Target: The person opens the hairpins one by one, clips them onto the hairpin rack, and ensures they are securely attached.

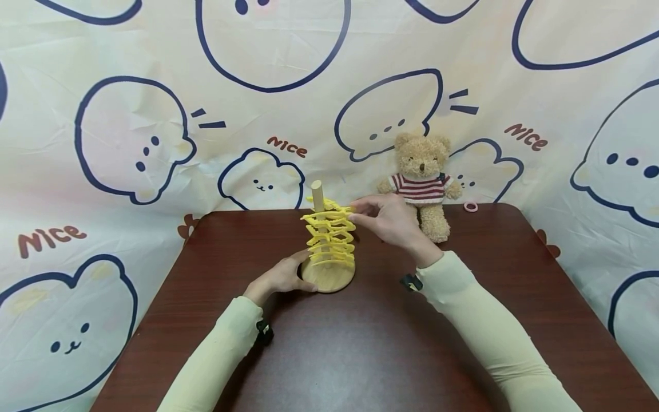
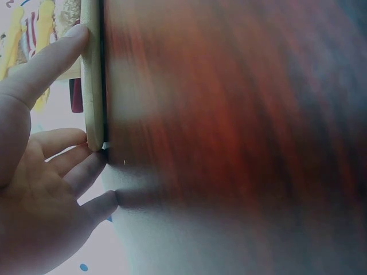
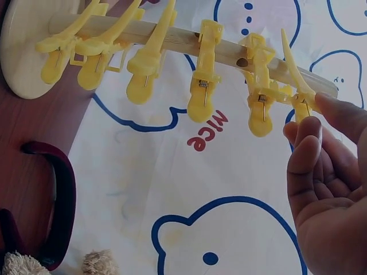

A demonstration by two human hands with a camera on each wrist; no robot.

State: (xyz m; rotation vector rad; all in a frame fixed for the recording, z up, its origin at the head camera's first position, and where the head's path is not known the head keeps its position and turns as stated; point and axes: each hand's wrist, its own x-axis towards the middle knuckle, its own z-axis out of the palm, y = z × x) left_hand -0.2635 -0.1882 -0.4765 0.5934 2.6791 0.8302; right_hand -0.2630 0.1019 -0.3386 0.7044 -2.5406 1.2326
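Observation:
A wooden post (image 1: 317,191) stands upright on a round wooden base (image 1: 329,280), with several yellow plastic spring clips (image 3: 200,97) one above another along it. My right hand (image 1: 388,220) is at the top of the row. Its thumb and fingers pinch the end of the topmost yellow clip (image 3: 299,98), whose long arms reach beside the post near its tip. At the bottom, my left hand (image 1: 280,277) grips the rim of the base from the left, thumb at the near side and fingers round the far edge.
A teddy bear (image 1: 422,183) in a striped top sits at the back against the printed cloth (image 1: 257,114). Right of it lies a pink ring (image 1: 471,207). A curved dark red band (image 3: 60,200) rests on the brown table (image 1: 329,355), near the bear's feet.

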